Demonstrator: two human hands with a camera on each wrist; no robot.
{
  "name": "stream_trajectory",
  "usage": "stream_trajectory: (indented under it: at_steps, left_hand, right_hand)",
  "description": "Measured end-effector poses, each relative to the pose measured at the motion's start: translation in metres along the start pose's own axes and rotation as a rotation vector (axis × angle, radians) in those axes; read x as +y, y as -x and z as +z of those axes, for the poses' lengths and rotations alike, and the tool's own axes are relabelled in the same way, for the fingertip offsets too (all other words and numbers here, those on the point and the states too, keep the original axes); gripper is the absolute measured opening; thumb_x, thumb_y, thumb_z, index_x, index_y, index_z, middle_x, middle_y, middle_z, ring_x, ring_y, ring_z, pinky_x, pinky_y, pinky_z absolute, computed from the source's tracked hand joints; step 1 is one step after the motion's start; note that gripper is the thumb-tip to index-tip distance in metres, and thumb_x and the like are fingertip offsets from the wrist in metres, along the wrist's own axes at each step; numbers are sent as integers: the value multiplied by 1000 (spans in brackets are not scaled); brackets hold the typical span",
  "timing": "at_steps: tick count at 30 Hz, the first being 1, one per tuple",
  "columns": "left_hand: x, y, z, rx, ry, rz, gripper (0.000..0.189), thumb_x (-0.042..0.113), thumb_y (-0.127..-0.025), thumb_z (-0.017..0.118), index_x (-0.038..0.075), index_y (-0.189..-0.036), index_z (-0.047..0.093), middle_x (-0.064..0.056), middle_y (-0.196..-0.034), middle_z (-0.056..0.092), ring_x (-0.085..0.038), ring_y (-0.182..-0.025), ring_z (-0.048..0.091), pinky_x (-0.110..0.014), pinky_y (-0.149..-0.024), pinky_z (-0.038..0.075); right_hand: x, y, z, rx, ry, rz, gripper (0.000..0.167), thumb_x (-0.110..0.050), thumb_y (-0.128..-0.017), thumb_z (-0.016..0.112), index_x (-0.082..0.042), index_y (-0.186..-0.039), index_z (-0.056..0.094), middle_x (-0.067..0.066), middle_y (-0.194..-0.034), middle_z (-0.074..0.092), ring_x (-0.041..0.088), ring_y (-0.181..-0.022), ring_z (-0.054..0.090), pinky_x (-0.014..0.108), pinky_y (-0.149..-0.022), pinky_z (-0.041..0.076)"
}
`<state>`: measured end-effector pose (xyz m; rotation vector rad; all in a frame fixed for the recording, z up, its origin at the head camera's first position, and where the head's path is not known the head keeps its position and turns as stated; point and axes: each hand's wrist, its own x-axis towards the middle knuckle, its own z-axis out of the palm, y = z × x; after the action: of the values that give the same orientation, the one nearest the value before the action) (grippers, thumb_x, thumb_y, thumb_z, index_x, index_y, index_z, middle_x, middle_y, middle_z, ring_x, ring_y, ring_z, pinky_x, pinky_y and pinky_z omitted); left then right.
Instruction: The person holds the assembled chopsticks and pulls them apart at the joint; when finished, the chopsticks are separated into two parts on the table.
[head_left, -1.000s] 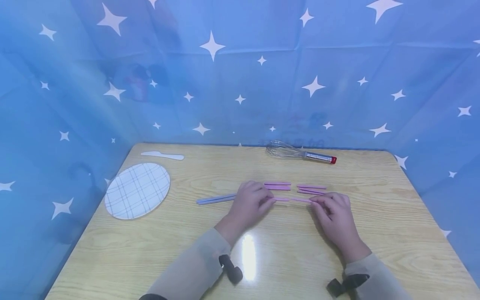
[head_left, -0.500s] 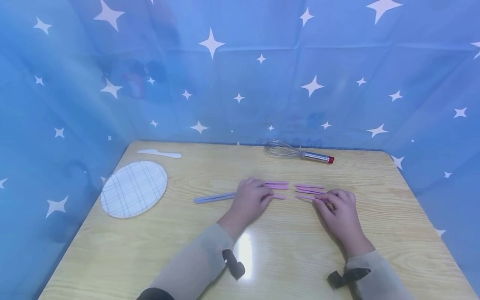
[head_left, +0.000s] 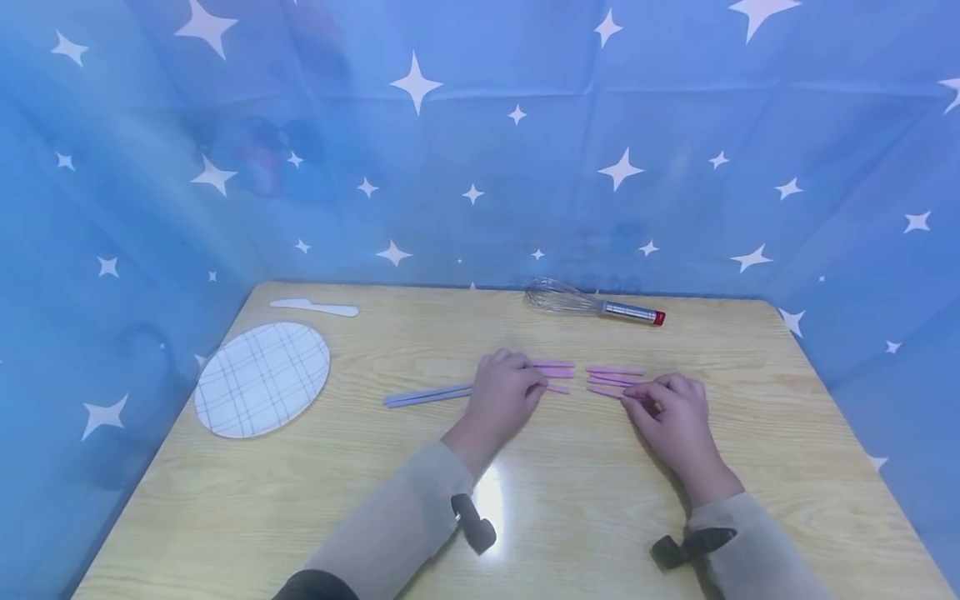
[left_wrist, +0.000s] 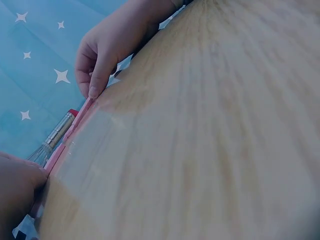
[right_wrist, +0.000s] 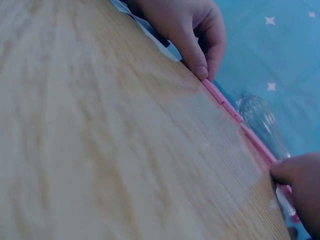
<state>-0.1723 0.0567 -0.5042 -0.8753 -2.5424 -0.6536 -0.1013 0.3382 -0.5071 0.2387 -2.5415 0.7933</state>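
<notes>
Sticks, slim, straight and pink [head_left: 557,373], lie roughly side by side on a pale wood-grain table [head_left: 570,492], in two groups with a narrow gap between. Taking twelve o'clock as the table's far edge, one group sits between two and three o'clock from the person's left hand [head_left: 504,392], the other at ten o'clock from the right hand [head_left: 671,417]. Each hand pinches the nearest stick of its group between thumb and fingers, its grip narrow. Two thin blue sticks [head_left: 423,396] reach the left hand from nine o'clock, their inner ends hidden. Farther along nine o'clock lies an oval white plate with a blue-grey check [head_left: 262,379]; a white flat-bladed knife [head_left: 315,307] is at its one o'clock. A silver wire whisk with a red-tipped handle [head_left: 604,307] lies at eleven o'clock from the right hand.
</notes>
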Motion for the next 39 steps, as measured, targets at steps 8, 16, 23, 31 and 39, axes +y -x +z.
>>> stream_trajectory:
  at_steps: [8,16,23,31,39]
  left_hand:
    - [1,-4,4,57,-27,2,7,28,-98,79,26,-96,85,11,-97,76,-12,-93,60,-32,-85,46]
    - [3,-8,7,142,12,1,9,17,-94,80,23,-89,84,8,-93,75,-16,-91,61,-36,-83,46]
    - [3,-11,7,114,-14,-16,7,22,-97,80,25,-93,85,9,-96,75,-15,-94,61,-35,-84,46]
    - [2,-12,8,127,1,-23,9,22,-96,80,26,-91,85,11,-95,74,-14,-91,60,-35,-83,45]
    - [2,-11,9,79,3,-32,8,26,-98,78,26,-95,85,11,-98,74,-11,-94,59,-32,-86,45]
  right_hand:
    - [-2,-4,1,-8,9,39,11,-3,-86,87,-8,-94,81,14,-104,58,42,-109,42,61,-94,25]
    - [1,-9,2,8,-4,70,11,-3,-86,87,-10,-92,81,22,-114,56,48,-116,38,66,-97,22]
    - [2,-14,1,-39,-2,137,7,-8,-90,86,-11,-95,82,21,-121,56,50,-124,34,69,-97,21]
    - [2,-17,0,-60,6,170,6,-9,-92,85,-13,-95,83,19,-121,56,48,-119,36,67,-93,23]
    - [3,-15,3,-39,38,158,8,-8,-91,86,-13,-97,84,14,-111,60,40,-107,41,59,-87,26]
